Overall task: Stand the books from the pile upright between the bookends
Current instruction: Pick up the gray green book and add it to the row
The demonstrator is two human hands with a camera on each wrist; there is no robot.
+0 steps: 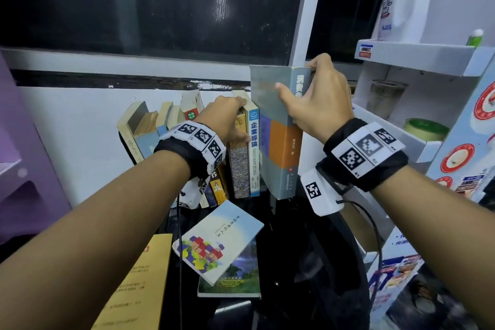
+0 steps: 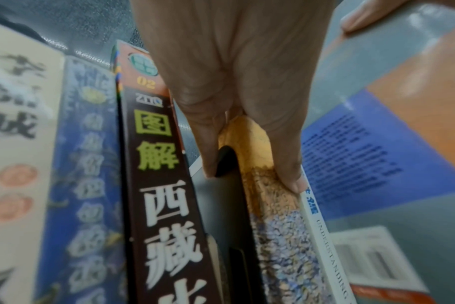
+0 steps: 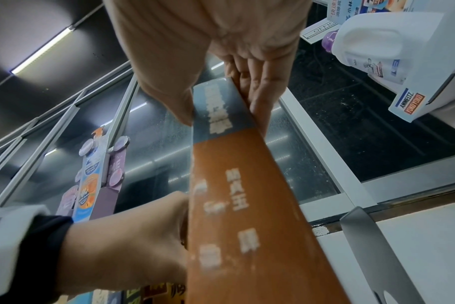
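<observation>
Right hand (image 1: 318, 104): fingers and thumb clamped on grey-orange book (image 1: 278, 142), upright at row's 3 o'clock end | Left hand (image 1: 227, 122): fingers pinching speckled book (image 1: 238, 166) | Pile (image 1: 219, 241): 6 o'clock.

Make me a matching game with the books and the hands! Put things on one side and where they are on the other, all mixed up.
Things:
1. grey and orange book
2. picture-cover book
3. left hand
4. roll of tape

Where:
A. on the white shelf at the right
B. lying flat on the pile
C. held upright in the right hand
D. on the tops of the standing books

Pairs: 1-C, 2-B, 3-D, 4-A
</observation>
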